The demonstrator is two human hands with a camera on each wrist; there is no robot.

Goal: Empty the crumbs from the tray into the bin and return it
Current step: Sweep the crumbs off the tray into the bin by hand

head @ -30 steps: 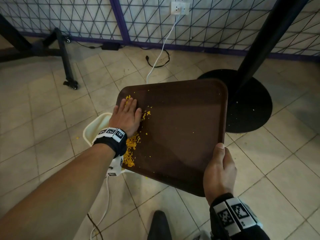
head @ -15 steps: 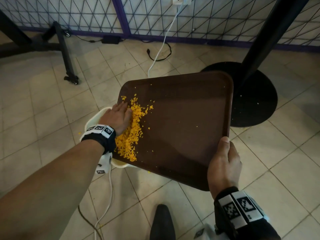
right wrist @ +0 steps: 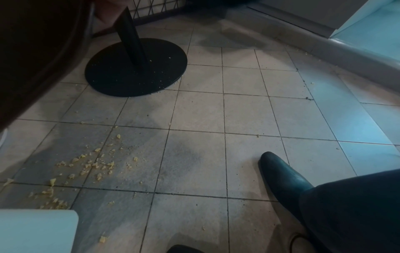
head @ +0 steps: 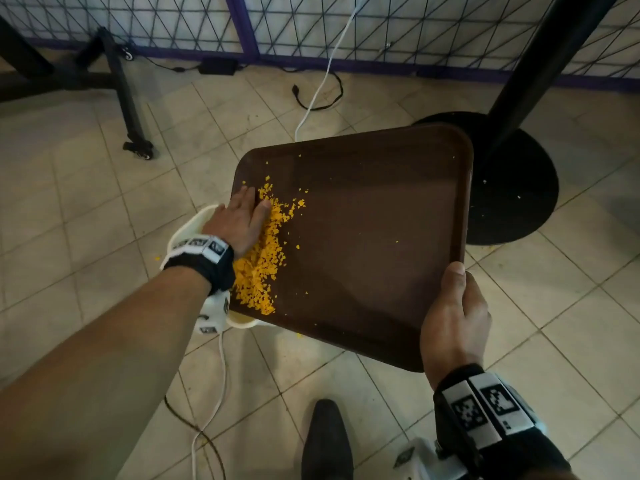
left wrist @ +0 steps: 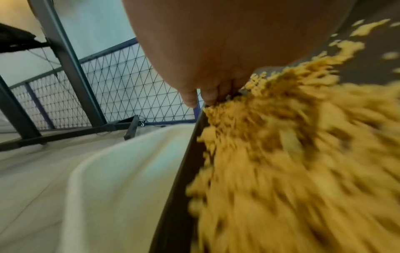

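bin (head: 194, 223) mostly hidden under tray (head: 363, 237); crumbs (left wrist: 292, 154) blurred

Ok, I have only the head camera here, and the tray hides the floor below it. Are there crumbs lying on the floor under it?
Observer: Yes. The right wrist view shows spilled crumbs scattered on the floor tiles below the tray.
Operator: Is the shoe standing in them?
Observer: No. The shoe stands apart from them, on bare tiles.
Operator: And is the pile at the tray's rim?
Observer: Yes. In the left wrist view the pile lies right against the rim, with the bin just beyond it, and the left hand has its fingertips at that rim.
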